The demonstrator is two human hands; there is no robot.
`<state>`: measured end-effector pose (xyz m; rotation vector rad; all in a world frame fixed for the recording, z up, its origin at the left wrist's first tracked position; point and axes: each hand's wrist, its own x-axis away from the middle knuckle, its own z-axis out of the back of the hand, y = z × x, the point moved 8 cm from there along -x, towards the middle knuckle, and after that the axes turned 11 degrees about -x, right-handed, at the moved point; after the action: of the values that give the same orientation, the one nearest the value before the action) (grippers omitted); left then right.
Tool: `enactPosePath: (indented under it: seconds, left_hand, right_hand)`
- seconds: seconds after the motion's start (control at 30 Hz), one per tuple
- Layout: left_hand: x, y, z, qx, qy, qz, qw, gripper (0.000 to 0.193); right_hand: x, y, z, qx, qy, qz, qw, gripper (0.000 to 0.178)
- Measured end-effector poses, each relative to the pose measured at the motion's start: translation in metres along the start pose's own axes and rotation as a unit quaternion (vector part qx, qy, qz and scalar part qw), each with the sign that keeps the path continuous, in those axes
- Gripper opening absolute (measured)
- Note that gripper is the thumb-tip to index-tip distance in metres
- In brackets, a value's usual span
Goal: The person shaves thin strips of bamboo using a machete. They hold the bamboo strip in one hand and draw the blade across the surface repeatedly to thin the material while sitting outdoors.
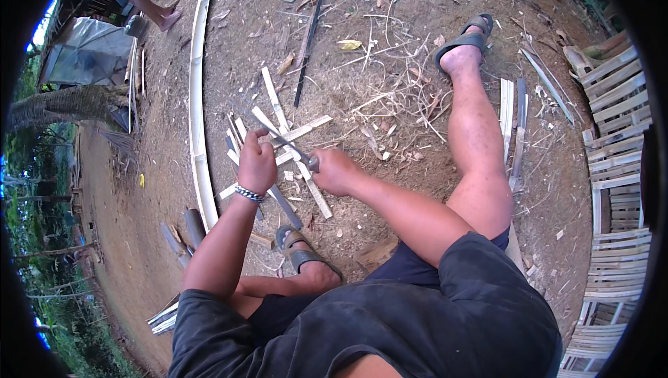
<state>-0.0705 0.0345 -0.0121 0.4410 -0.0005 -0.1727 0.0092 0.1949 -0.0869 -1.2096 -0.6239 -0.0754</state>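
My right hand (335, 171) is closed round the handle of a knife (296, 149), whose slim grey blade points up and to the left. Just left of the blade is my left hand (257, 166), a chain bracelet at its wrist. Its fingers are curled; whether they pinch a thin piece or touch the blade is hard to make out. Below and beyond both hands, several pale split bamboo strips (316, 192) lie crossed in a loose pile on the ground. Some of them are partly hidden behind my left hand.
A long split bamboo length (197, 99) runs along the ground at left. Fibre shavings (393, 103) and dry leaves litter the soil beyond. A slatted bamboo structure (616, 162) stands at right. Another person's bare foot (169, 19) shows at upper left. My sandalled feet flank the pile.
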Motion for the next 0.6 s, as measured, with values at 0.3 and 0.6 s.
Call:
enactPosePath:
  seconds: [0.3, 0.6]
  left_hand:
    - [0.016, 0.025, -0.003, -0.012, 0.02, 0.01, 1.0, 0.017]
    - [0.019, 0.02, -0.008, 0.022, -0.029, 0.05, 0.998, 0.015]
  right_hand:
    - [-0.015, 0.028, -0.008, -0.005, -0.025, -0.045, 0.999, 0.054]
    - [-0.001, -0.001, 0.003, 0.051, 0.009, 0.045, 0.998, 0.047]
